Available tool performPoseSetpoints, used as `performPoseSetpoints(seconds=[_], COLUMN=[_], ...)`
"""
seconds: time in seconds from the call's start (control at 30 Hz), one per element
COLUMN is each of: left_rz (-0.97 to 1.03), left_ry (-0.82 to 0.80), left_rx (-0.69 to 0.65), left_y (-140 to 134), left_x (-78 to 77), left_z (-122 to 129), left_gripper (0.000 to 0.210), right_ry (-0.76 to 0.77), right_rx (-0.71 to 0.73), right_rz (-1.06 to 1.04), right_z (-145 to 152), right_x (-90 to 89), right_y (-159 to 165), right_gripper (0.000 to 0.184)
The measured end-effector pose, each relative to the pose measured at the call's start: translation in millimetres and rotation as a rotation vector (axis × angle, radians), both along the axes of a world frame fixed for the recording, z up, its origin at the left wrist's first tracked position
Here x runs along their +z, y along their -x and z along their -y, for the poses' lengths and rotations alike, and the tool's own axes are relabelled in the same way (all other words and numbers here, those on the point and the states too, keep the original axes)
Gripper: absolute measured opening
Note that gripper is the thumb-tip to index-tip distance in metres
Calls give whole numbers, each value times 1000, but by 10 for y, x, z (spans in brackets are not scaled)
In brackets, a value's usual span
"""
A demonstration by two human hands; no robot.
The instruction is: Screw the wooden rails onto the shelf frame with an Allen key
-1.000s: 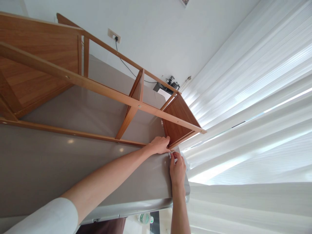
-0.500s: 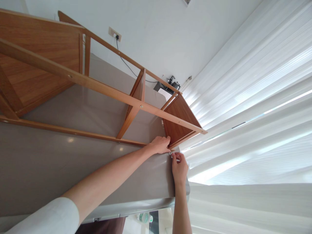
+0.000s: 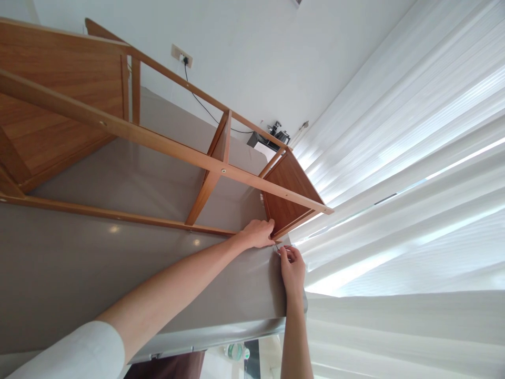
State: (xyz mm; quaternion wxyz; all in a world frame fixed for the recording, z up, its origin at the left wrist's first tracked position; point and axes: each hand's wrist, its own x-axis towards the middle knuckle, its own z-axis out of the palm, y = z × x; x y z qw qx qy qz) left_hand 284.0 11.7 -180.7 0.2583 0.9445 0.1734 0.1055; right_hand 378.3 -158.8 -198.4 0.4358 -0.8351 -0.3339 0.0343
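A wooden shelf frame [image 3: 173,146] of long rails and slatted panels lies tilted over a grey tabletop [image 3: 158,263]. My left hand [image 3: 257,233] is closed around the end of its lower rail, beside the end panel [image 3: 290,187]. Just to the right, my right hand [image 3: 292,263] pinches a thin dark metal rod [image 3: 277,246], which looks like a hex key. The rod's tip points at the rail end by my left fingers. Whether it sits in a screw there is too small to tell.
White curtains [image 3: 394,200] hang along the right. At the back, a black device [image 3: 274,136] stands beside the wall, and a cable [image 3: 205,108] runs to a wall socket [image 3: 182,56]. A plastic bottle [image 3: 235,351] is below the table's near edge.
My right hand has shifted slightly right and turned a little, showing more of the thin rod. My left hand keeps its hold. The whole view has moved slightly.
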Motion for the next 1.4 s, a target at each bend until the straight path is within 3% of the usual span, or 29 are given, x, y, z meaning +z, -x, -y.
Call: performPoseSetpoints(seconds=[0.5, 0.83, 1.03, 1.4], left_rz=[10, 11, 16, 13], left_ry=[-5, 8, 1, -16], left_rx=[-4, -8, -1, 2], left_y=[2, -14, -11, -16], left_x=[-12, -30, -26, -30], left_z=[-5, -9, -3, -6], left_gripper=[49, 49, 51, 49], right_ry=[52, 121, 100, 44], right_rx=[-18, 59, 22, -11], right_rz=[260, 395, 330, 13], right_z=[-25, -43, -48, -23], right_x=[-12, 29, 16, 17], right_y=[101, 220, 190, -3], right_gripper=[33, 38, 37, 38])
